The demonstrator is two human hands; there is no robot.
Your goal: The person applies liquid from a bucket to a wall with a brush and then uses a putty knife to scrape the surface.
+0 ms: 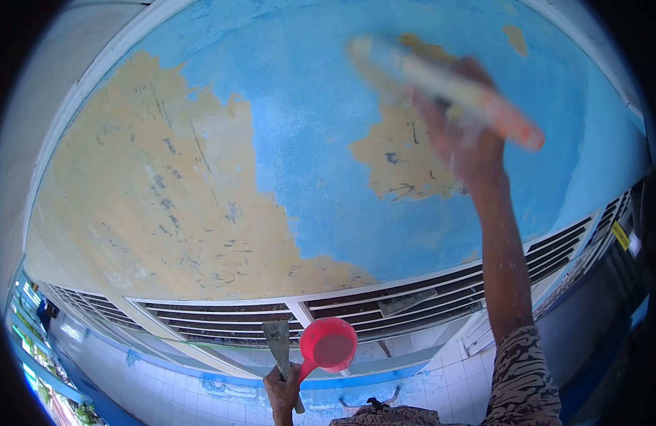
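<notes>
My right hand (470,135) is raised to the upper right of the wall, its fingers wrapped round a long pale brush-like tool (441,78) with an orange-red end. Motion smears both the hand and this tool. Behind them, blue paint (321,149) covers part of the wall, with bare tan patches (150,184) where the paint is gone. Low in the view, my left hand (283,388) is closed on two handles at once: a scraper (277,338) with its flat, grimy blade pointing up, and a pink water dipper (307,346) whose bowl faces me.
White slatted louvres (221,312) run beneath the painted panel, with a grey flat piece (407,302) lying among the slats. Below is a white tiled surface (179,390) with blue smears. A yellow label (620,236) shows at the far right. White trim (47,153) borders the panel.
</notes>
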